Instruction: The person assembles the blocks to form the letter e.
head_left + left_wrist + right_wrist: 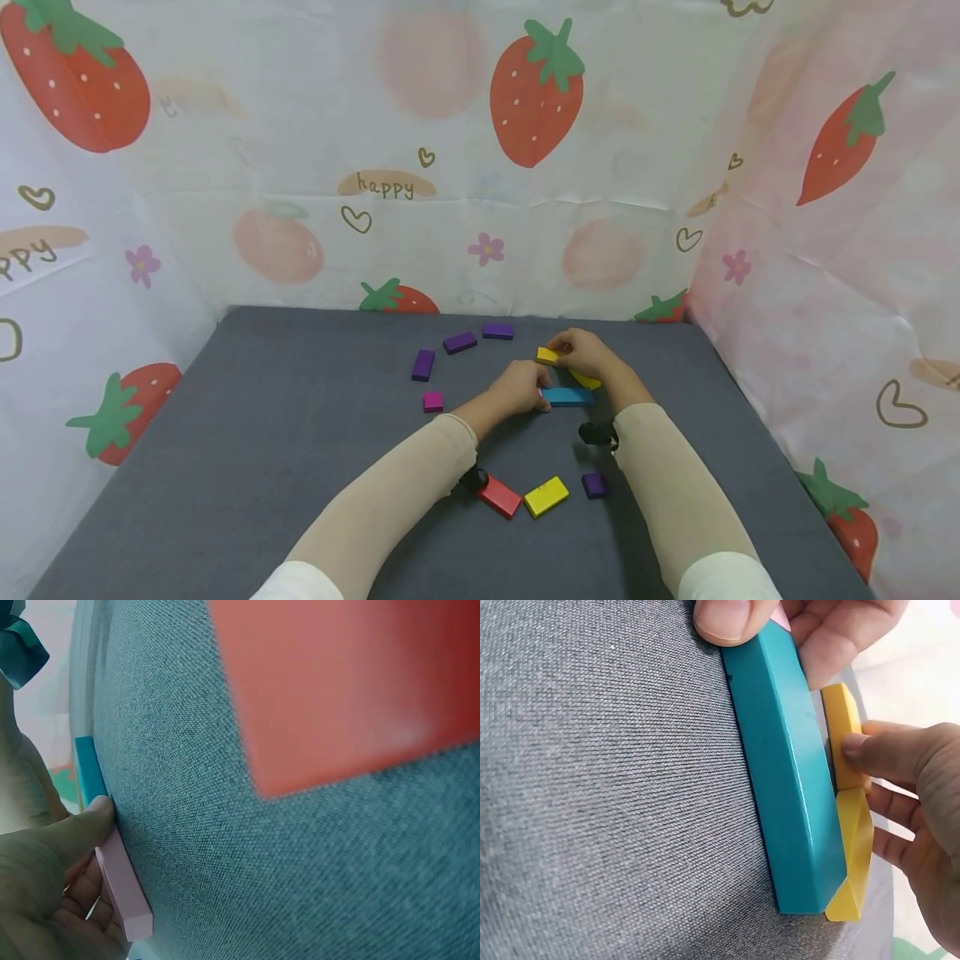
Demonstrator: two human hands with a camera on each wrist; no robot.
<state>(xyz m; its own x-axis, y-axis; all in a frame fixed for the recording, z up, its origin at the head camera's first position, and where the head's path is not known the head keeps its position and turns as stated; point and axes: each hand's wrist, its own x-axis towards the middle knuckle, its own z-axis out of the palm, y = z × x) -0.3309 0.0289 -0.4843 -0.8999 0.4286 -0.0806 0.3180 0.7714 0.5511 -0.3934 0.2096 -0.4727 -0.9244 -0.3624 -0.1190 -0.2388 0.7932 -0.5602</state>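
In the head view my left hand point(519, 387) holds the place where a long blue block point(567, 397) meets a pink block point(124, 889), end to end. Its thumb presses the near side at the join, with fingers behind. The pink block is mostly hidden in the head view. Just beyond, my right hand point(591, 355) pinches a yellow block point(547, 356) between thumb and fingers. A second yellow block point(586, 380), with sloped faces in the right wrist view, touches the held yellow block's end and lies along the blue block's far side.
Purple blocks point(460, 342) curve across the far left of the grey table point(285, 433), with a magenta block point(432, 402) below them. Nearer lie a red block point(499, 497) beside the left forearm, a yellow block point(546, 497) and a small purple block point(595, 485). Strawberry-print cloth point(450, 250) surrounds the table.
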